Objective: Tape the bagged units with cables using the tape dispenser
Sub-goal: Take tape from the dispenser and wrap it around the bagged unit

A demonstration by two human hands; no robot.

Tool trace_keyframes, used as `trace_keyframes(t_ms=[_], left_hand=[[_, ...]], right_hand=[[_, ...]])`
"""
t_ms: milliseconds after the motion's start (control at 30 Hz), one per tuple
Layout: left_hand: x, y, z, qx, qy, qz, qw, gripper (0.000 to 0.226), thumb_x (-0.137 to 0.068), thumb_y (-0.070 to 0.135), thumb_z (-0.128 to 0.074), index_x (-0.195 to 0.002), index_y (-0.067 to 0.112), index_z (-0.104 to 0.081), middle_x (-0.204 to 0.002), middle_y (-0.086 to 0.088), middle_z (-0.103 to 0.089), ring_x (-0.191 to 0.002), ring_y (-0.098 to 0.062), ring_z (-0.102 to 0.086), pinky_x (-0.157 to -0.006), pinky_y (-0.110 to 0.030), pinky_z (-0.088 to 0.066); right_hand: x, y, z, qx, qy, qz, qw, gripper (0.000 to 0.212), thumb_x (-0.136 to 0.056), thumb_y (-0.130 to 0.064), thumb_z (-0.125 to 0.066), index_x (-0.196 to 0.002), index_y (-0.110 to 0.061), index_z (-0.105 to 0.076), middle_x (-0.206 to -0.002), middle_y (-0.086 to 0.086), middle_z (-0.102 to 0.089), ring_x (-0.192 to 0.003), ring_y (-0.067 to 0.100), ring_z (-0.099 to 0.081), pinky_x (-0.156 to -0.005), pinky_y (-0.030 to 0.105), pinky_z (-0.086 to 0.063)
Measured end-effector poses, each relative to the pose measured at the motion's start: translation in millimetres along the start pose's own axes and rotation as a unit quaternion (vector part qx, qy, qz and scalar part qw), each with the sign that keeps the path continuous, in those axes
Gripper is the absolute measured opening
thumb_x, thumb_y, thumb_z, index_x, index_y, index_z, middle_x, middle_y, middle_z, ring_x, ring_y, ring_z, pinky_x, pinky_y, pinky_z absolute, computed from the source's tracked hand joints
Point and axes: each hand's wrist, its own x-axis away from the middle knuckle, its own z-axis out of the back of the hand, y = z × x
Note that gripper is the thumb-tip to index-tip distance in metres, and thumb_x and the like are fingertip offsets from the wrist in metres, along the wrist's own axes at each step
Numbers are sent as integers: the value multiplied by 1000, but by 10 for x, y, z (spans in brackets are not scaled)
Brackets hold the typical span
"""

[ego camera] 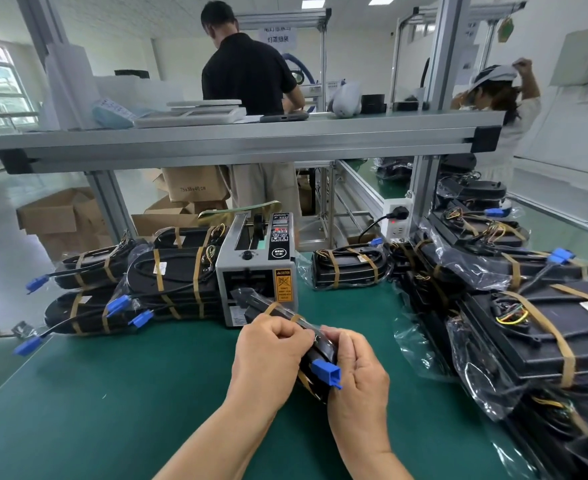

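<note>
Bagged unit (256, 308) is held in both hands over the middle of the green bench top (147, 393), closer to the front edge than the back. The left hand (268, 355) has its fingers curled in and grips the top of the unit from the left side, thumb and fingertips pinched down where a tan tape band (274, 307) crosses the bag. The right hand (358, 372) is curled round the near end from the other side, fingers wrapped on the black body just beside the blue connector (325, 372), which sticks out between the two hands. The unit's far end tilts up and away, almost touching the front of the tape dispenser (256, 268).

That dispenser is a grey box sitting mid-bench with an orange caution sticker on its face. Just to its left, along the left edge, there's a stack of taped units (168, 282), black with tan bands and blue plugs poking out. To its right lies a single taped unit (348, 268), and further right a big pile of bagged units (528, 327) runs along the right edge, plastic all crinkly. A white power strip (398, 220) stands at the back by the frame post.

Past the aluminium shelf rail (251, 140), a person in a black shirt (247, 74) faces away, and cardboard boxes (60, 216) sit on the floor at far left.
</note>
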Motion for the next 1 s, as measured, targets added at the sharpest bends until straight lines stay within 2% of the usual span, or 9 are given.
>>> trace_keyframes(t_ms=[133, 267, 433, 600, 633, 733, 800, 900, 1000], left_hand=[[-9, -18, -4, -8, 3, -12, 1000, 19, -77, 26, -76, -59, 24, -72, -83, 14, -66, -63, 1, -62, -58, -20, -47], [-41, -14, 32, 15, -22, -2, 1000, 19, -77, 22, -77, -59, 21, -73, -83, 10, -68, -61, -2, -63, -62, -22, -52], [-63, -5, 54, 29, -35, 3, 999, 20, -78, 19, -78, -59, 19, -74, -79, 9, -70, -58, 0, -62, -53, -10, -47], [-60, -25, 37, 4, -25, -7, 1000, 20, -78, 25, -79, -60, 23, -73, -81, 11, -68, -60, -4, -63, -64, -28, -55], [-59, -33, 34, -4, -21, -9, 1000, 19, -78, 27, -79, -60, 25, -73, -79, 13, -68, -59, -4, -63, -63, -28, -55], [-45, -45, 22, -28, -9, -25, 999, 18, -79, 30, -78, -62, 27, -72, -76, 19, -66, -59, -4, -62, -51, -15, -48], [-42, -51, 17, -34, -6, -34, 999, 16, -79, 30, -77, -64, 28, -71, -73, 19, -66, -60, -5, -61, -46, -11, -44], [-29, -66, 16, -47, 3, -35, 998, 11, -76, 35, -76, -72, 34, -66, -61, 21, -58, -51, -1, -51, -43, -13, -39], [-31, -81, 5, -37, 22, -22, 999, 22, -73, 37, -75, -82, 35, -56, -58, 24, -49, -51, 2, -46, -51, -21, -39]], right_hand=[[3, -13, 7, 6, 0, -1, 1000, 32, -105, -16, -44, -94, -23, -73, -86, -14, -74, -80, 10, -69, -74, 39, -56], [-1, -28, 9, 6, 3, 2, 1000, 32, -105, -16, -44, -93, -22, -73, -84, -13, -74, -79, 11, -69, -74, 42, -56], [-8, -30, 3, 2, 7, 7, 1000, 31, -105, -15, -44, -94, -19, -73, -84, -12, -73, -78, 10, -69, -73, 40, -56], [3, -25, 8, -3, 1, 6, 1000, 33, -105, -15, -44, -92, -24, -72, -83, -12, -73, -78, 11, -69, -72, 40, -56], [8, -24, 6, -4, -2, 6, 1000, 34, -106, -15, -44, -92, -25, -72, -84, -11, -73, -78, 12, -69, -72, 41, -56], [12, -17, 3, -13, -4, 1, 1000, 34, -106, -15, -44, -92, -26, -72, -85, -9, -73, -80, 16, -69, -73, 43, -57], [12, -18, 6, -12, -6, 0, 1000, 33, -105, -16, -44, -92, -26, -72, -85, -9, -73, -80, 15, -69, -73, 41, -57], [17, -37, 20, -5, -7, 8, 1000, 34, -105, -16, -44, -91, -29, -72, -84, -12, -73, -77, 9, -68, -68, 29, -55], [17, -52, 20, -3, -7, 6, 1000, 34, -105, -17, -44, -90, -30, -72, -82, -13, -73, -76, 8, -68, -66, 26, -54]])
